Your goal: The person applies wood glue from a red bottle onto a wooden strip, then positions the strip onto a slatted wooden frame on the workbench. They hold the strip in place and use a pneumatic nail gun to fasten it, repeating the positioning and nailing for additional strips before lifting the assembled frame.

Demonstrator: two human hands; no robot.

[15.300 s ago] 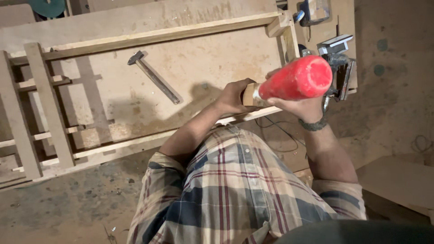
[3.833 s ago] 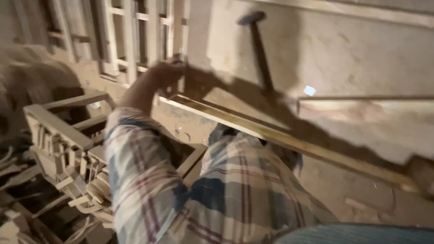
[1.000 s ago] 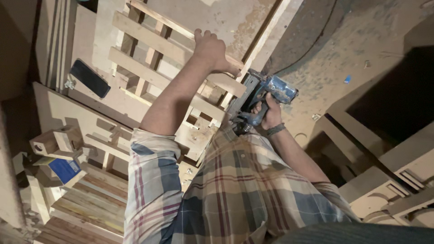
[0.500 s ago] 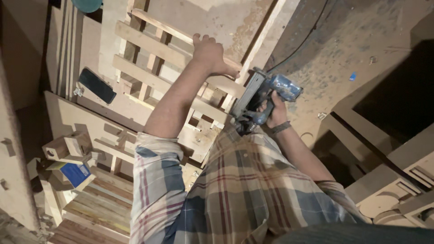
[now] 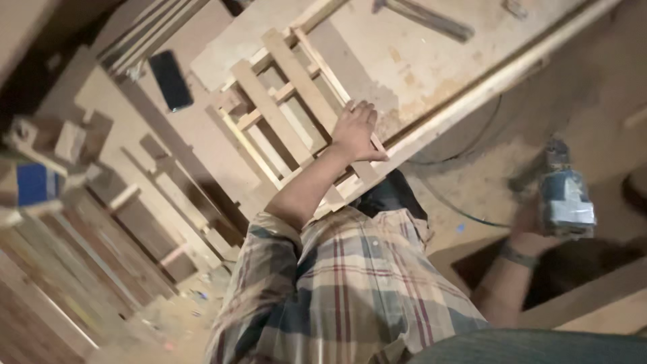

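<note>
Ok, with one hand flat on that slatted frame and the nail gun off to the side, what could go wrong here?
The right hand holds the nail gun low, away from the bench and blurred, so it might knock into something or fire unaimed. Its hose trails across the floor by the legs, a likely snag or trip. The left hand presses the wooden frame at the bench edge, where fingers could end up near a nail.
</note>
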